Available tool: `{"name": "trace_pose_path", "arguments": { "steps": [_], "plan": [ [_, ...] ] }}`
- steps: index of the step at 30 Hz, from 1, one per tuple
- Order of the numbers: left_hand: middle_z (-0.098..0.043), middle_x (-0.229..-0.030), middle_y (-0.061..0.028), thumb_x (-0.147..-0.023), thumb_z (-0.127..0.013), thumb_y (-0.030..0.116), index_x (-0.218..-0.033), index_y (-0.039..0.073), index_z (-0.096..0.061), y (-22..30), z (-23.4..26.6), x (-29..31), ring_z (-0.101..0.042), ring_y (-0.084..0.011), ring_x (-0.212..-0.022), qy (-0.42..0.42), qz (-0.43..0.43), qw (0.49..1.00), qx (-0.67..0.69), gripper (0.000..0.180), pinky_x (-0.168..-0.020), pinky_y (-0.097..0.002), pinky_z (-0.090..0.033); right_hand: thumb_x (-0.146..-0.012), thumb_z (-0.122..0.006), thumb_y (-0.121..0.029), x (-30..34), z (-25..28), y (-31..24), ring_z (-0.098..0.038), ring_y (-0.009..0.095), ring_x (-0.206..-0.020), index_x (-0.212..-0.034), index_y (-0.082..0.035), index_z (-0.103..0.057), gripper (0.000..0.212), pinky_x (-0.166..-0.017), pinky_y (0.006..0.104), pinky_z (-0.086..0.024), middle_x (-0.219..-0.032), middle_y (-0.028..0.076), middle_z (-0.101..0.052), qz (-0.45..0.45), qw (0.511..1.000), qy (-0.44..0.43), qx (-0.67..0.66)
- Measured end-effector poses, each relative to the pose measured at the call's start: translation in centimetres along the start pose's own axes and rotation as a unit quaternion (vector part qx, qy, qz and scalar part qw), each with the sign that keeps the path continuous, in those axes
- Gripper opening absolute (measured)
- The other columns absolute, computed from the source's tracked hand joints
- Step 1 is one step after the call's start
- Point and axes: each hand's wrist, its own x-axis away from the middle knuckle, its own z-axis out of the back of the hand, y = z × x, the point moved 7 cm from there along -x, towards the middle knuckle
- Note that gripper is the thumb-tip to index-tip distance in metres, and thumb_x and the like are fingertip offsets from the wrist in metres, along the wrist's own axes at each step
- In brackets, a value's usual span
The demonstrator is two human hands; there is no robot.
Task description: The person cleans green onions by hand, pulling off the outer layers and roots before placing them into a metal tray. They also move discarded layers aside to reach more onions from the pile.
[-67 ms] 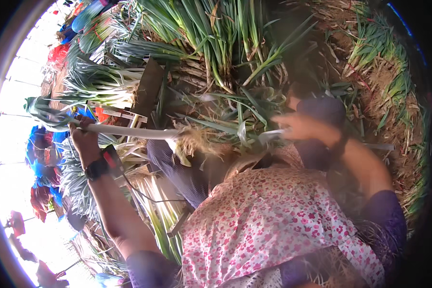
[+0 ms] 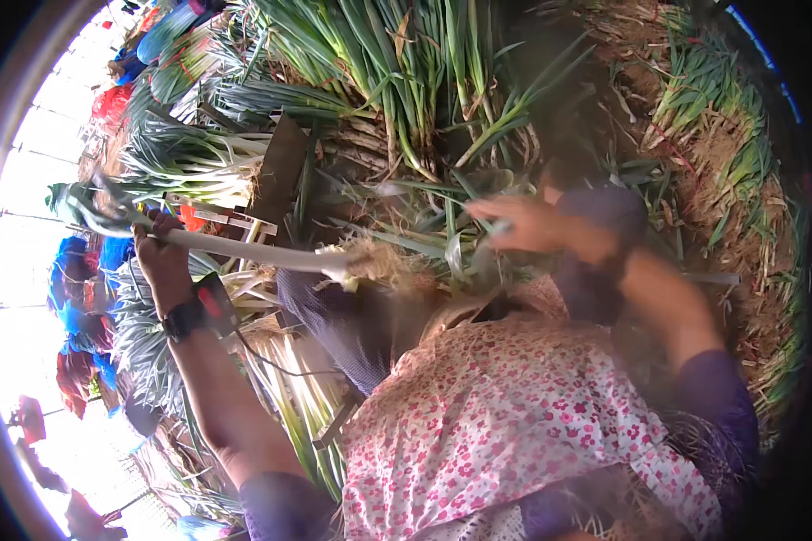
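Observation:
My left hand [image 2: 164, 248] is closed around a long green onion [image 2: 253, 251], where its white stem meets the green leaves. The stalk lies nearly level across my lap, its leaves off to the left and its shaggy roots [image 2: 383, 263] toward the middle. To the right of the roots, in the air and apart from them, is my right hand [image 2: 537, 225], smeared by motion. Something pale shows faintly at its fingers, but I cannot make out what it is or whether it is held.
Upright green onions [image 2: 406, 81] stand ahead. Bundled onions [image 2: 198, 162] lie to the left beside a brown board [image 2: 278, 171], with more white stalks [image 2: 302, 388] by my left forearm. Loose leaves and soil cover the ground, and an onion row [image 2: 708, 117] runs along the right.
My right hand has moved a little left and up, away from my lap. The onion's root end has shifted slightly right, with my left hand still gripping it.

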Motion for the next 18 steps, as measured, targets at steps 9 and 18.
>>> {"name": "trace_pose_path", "arguments": {
  "steps": [9, 18],
  "plan": [
    [-0.037, -0.066, -0.0034, -0.095, -0.041, 0.032, -0.088, 0.002, -0.041, -5.2, -7.7, 2.6, -0.039, -0.0145, -0.058, -0.034, 0.13, 0.981, 0.137, 0.03, -0.054, -0.0262, -0.041, -0.081, -0.056, -0.011, -9.3, -7.1, -14.6, -0.052, 0.018, -0.103, -0.122, 0.0, -0.053, 0.042, -0.088, 0.0277, -0.044, -0.121, 0.014, -0.053, 0.127, 0.736, -0.317, -0.585],
    [-0.043, -0.072, -0.0032, -0.094, -0.044, 0.028, -0.09, 0.004, -0.044, -2.4, 1.3, 2.4, -0.042, -0.0132, -0.054, 0.043, -0.087, 0.975, -0.199, 0.024, -0.05, -0.0259, -0.042, -0.081, -0.046, -0.013, 0.4, -3.7, -7.4, -0.055, 0.024, -0.061, -0.081, -0.001, -0.06, 0.018, -0.062, 0.0382, -0.045, -0.076, 0.012, -0.06, 0.301, 0.95, 0.071, 0.042]
  ]
}}
